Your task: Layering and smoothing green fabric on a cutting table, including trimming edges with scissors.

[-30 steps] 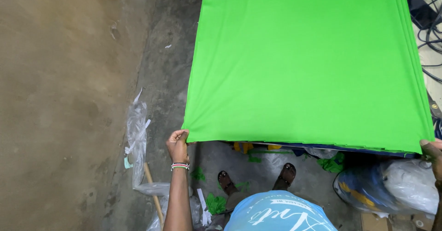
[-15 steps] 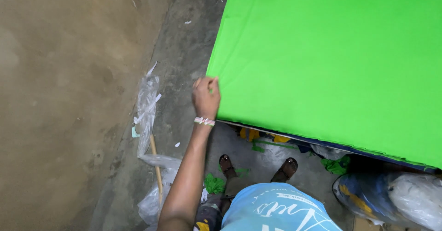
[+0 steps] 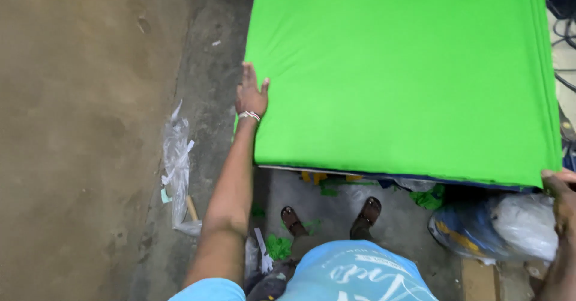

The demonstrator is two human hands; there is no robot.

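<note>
green fabric (image 3: 402,73): I read it as cloth, matt, smooth and flat, in stacked layers at the right edge.
left hand (image 3: 251,94): my bare palm lies flat on that cloth; a beaded wristband (image 3: 249,115) looks slightly glossy.
right hand (image 3: 561,196): bare skin at the cloth's corner.
floor (image 3: 84,127): rough, dull concrete, stained.
plastic wrap (image 3: 175,163): thin, clear, crinkled, shiny.
plastic bag (image 3: 522,223): whitish, glossy film.
sandals (image 3: 367,210): dark, faintly shiny; material unclear.

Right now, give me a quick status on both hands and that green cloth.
Left hand flat on left edge of green cloth, fingers spread. Right hand at near right corner, grip unclear. Plastic bags and scraps on floor below.
</note>
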